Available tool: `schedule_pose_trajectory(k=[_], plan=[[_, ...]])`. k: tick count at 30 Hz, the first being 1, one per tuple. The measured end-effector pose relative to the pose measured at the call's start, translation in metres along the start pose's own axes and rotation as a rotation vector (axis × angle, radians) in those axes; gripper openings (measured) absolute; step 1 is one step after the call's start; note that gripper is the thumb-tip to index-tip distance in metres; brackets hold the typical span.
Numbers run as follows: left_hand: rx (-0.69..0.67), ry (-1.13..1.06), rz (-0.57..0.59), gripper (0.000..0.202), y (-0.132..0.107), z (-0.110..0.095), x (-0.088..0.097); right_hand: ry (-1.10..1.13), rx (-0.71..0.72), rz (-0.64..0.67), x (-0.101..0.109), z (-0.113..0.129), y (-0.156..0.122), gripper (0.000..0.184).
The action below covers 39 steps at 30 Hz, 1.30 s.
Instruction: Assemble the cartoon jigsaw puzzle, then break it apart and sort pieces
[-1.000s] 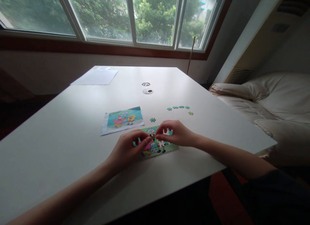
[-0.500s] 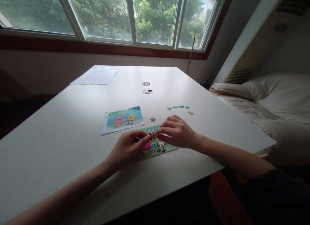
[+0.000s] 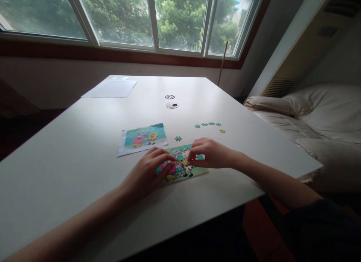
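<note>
A partly assembled cartoon jigsaw puzzle (image 3: 183,168) lies on the white table (image 3: 84,141) near its front edge. My left hand (image 3: 149,171) rests on the puzzle's left part, fingers stretched out and lying on it. My right hand (image 3: 211,154) is on the puzzle's right part, fingers bent with their tips pressing down by the yellow figure. Neither hand visibly holds a piece. A printed reference picture (image 3: 142,138) of the same cartoon lies just behind my left hand. One loose teal piece (image 3: 178,138) sits behind the puzzle.
Several loose teal pieces (image 3: 208,124) lie in a row at the right rear, with one yellowish piece (image 3: 222,131). Two round cable grommets (image 3: 171,105) are set mid-table. A white sheet (image 3: 111,89) lies far left. A cushioned seat (image 3: 316,119) is to the right.
The hands, pinched together over the puzzle's middle a second ago, have parted and lowered onto the puzzle. The right hand slid right, and the left hand's fingers flattened.
</note>
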<state>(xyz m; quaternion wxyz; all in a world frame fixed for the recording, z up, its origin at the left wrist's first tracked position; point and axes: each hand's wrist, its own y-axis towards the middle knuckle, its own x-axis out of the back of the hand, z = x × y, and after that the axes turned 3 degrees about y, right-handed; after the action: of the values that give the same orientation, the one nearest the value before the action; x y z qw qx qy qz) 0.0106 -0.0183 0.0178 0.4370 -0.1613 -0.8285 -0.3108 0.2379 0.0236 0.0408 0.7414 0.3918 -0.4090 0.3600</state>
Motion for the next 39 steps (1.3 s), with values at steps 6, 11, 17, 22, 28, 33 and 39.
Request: schedule_pose_trajectory(k=[6, 11, 17, 22, 28, 33, 39], plan=[[-0.176, 0.197, 0.099, 0.021, -0.004, 0.006, -0.005, 0.118, -0.141, 0.2, 0.009, -0.005, -0.006, 0.009], [-0.199, 0.209, 0.165, 0.023, -0.004, 0.005, -0.005, 0.111, -0.17, 0.197, 0.006, -0.005, -0.005, 0.008], [-0.223, 0.206, 0.263, 0.032, -0.001, -0.003, 0.0, 0.096, -0.173, 0.196, 0.004, -0.005, -0.004, 0.009], [-0.243, 0.223, 0.273, 0.038, -0.002, -0.002, -0.003, 0.095, -0.179, 0.211, 0.006, -0.005, -0.004, 0.009], [-0.237, 0.226, 0.268, 0.039, -0.004, 0.0, -0.006, 0.103, -0.213, 0.191, 0.008, -0.005, -0.003, 0.012], [-0.244, 0.242, 0.257, 0.039, -0.004, -0.001, -0.007, 0.107, -0.236, 0.167, 0.003, -0.004, -0.002, 0.012], [-0.25, 0.252, 0.254, 0.038, -0.004, -0.002, -0.007, 0.106, -0.279, 0.162, 0.0, -0.004, -0.001, 0.009]])
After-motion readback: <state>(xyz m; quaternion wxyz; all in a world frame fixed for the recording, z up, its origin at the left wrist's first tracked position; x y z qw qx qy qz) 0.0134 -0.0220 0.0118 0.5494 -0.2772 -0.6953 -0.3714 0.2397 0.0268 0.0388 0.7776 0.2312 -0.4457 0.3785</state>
